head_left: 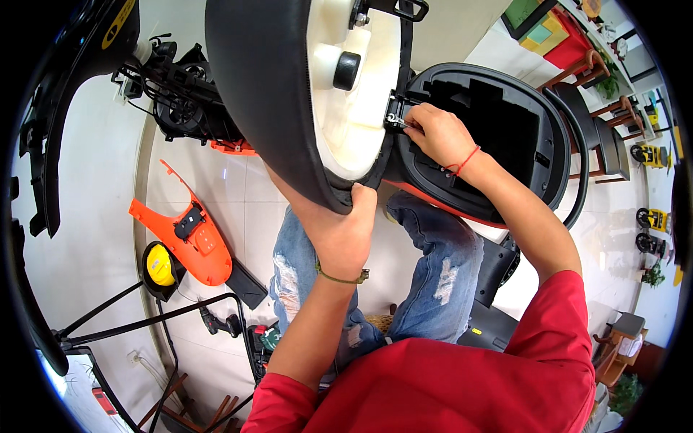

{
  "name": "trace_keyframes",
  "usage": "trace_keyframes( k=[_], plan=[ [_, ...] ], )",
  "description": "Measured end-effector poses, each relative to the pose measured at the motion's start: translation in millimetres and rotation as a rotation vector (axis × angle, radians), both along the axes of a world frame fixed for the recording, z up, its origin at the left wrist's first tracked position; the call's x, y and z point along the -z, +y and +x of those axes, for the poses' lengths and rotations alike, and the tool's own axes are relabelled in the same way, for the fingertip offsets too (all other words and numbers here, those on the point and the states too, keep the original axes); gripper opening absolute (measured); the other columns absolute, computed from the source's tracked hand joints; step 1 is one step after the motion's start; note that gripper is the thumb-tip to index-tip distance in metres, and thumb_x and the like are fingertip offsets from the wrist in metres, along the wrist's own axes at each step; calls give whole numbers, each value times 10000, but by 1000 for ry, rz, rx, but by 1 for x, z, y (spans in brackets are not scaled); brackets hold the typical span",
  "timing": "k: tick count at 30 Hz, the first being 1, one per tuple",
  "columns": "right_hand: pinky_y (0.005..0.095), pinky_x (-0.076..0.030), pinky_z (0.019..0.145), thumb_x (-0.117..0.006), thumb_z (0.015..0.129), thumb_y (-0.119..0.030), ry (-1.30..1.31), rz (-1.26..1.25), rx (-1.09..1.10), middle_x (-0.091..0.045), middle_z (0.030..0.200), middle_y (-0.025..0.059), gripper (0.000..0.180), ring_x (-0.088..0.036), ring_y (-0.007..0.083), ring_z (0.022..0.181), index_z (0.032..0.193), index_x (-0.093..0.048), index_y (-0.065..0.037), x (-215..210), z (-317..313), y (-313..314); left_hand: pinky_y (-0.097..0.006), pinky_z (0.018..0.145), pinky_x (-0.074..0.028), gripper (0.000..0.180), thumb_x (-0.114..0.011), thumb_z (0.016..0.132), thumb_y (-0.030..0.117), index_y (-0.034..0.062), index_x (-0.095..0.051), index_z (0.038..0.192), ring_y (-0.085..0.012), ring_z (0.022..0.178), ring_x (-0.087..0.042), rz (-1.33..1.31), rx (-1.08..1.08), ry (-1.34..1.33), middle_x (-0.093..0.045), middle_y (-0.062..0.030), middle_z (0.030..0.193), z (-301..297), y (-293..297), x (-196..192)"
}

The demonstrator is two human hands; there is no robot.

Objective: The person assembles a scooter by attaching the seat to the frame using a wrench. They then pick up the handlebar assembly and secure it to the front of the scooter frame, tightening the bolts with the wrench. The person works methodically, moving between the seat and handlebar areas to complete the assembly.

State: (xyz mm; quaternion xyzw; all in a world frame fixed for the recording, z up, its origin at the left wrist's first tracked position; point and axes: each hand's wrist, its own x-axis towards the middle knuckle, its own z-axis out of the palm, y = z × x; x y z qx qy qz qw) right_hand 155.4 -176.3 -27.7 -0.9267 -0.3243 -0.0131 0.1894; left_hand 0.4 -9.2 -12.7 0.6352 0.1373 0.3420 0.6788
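A black scooter seat (263, 94) is tipped up in front of me, its cream-white underside (357, 126) facing right. My left hand (343, 231) grips the seat's lower edge, thumb over the rim and fingers hidden behind. Where the seat meets the black storage bucket (426, 169), a dark hinge (395, 105) carries a small silver metal part (394, 120). My right hand (439, 136) is closed at that part, thumb and forefinger pinched against its right end. The fingertips hide exactly how it is held.
An orange body panel (198, 245) lies on the floor at left, beside a yellow-and-black round object (159, 265) and a power drill (216, 321). The scooter's exposed front frame and wiring (180, 108) stand at upper left. Chairs (595, 130) line the right side.
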Motion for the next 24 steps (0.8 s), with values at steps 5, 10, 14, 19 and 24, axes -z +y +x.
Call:
trace_keyframes(
  k=[5, 10, 14, 19, 24],
  plan=[
    [394, -508, 669, -686, 801, -101, 37, -10, 32, -626, 827, 134, 122, -634, 322, 751, 863, -618, -21, -4, 1, 0, -283, 925, -423, 461, -546, 741, -97, -81, -481, 1197, -161, 992, -550, -10, 8, -13, -575, -89, 1129, 1, 0, 0],
    [397, -509, 678, -685, 801, -110, 51, -54, 41, -635, 836, 133, 123, -636, 321, 758, 863, -627, -21, -6, 2, 2, -283, 923, -422, 456, -545, 740, -95, -83, -484, 1192, -161, 989, -550, -9, 11, -16, -576, -88, 1125, 2, 0, -1],
    [426, -524, 707, -650, 818, -132, 39, -92, 21, -642, 842, 141, 100, -640, 345, 779, 856, -641, -40, -8, 3, 3, -283, 922, -422, 452, -544, 739, -94, -84, -486, 1188, -160, 986, -550, -4, 12, -15, -577, -88, 1122, 1, 0, -1],
    [410, -510, 679, -677, 808, -133, 21, -82, 5, -637, 828, 126, 122, -636, 324, 757, 867, -645, -30, -7, 2, 3, -282, 921, -421, 448, -544, 738, -93, -85, -489, 1183, -160, 983, -550, -4, 11, -9, -579, -87, 1119, 1, 0, -1],
    [416, -513, 678, -657, 823, -156, -47, -133, -21, -638, 828, 125, 116, -636, 331, 752, 853, -661, -44, -8, 5, 3, -282, 919, -421, 443, -543, 738, -92, -87, -492, 1178, -160, 979, -550, -9, 2, 2, -581, -86, 1115, 0, -2, -2]
  ],
)
